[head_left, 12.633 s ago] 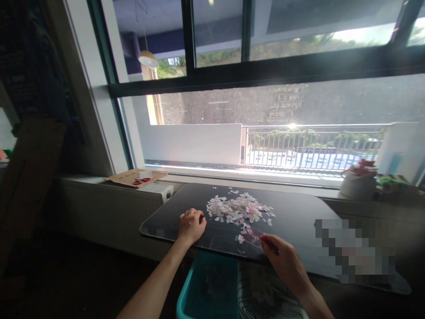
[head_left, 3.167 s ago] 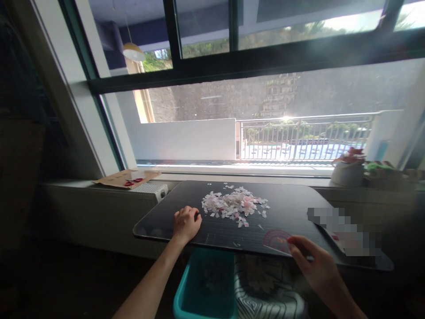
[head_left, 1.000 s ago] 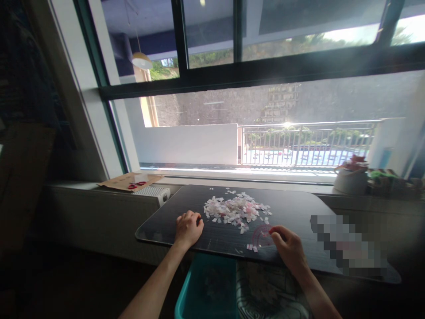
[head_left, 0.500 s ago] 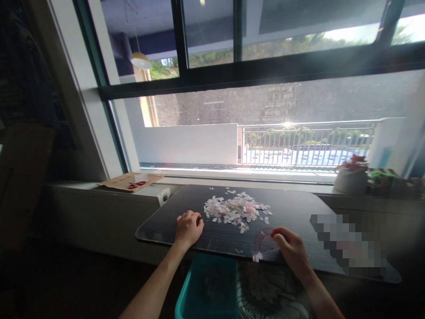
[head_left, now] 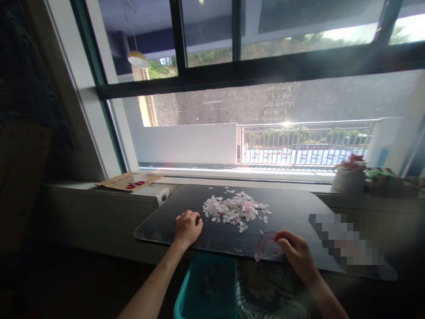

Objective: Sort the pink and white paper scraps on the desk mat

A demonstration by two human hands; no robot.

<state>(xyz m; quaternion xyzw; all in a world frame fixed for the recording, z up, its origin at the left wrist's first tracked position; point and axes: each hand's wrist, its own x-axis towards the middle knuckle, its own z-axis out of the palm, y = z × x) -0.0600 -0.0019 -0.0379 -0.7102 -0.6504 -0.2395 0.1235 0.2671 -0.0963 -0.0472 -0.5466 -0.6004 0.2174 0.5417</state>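
Note:
My right hand (head_left: 299, 254) is closed at the table's front edge, thumb and fingers pinching a clear plastic protractor (head_left: 265, 246) with red curved markings. The protractor slants down against the table, its lower corner at the edge. My left hand (head_left: 188, 226) rests curled on the dark table (head_left: 159, 221), to the left of the paper scraps; a dark spot shows between thumb and forefinger, and anything inside is hidden. A loose heap of white and pinkish paper scraps (head_left: 235, 208) lies in the table's middle. Below the front edge stands a teal bin (head_left: 182, 297), dark inside.
Red-handled scissors (head_left: 136, 184) lie on brown cardboard (head_left: 116, 180) on the sill at left, beside a white radiator (head_left: 154, 191). A pale plant pot (head_left: 348, 179) stands on the sill at right. A blurred-out item (head_left: 348, 243) lies at the table's right.
The white scraps at the protractor's lower corner are no longer there. My right hand and the protractor have shifted slightly right and turned a little. My left hand stays in place.

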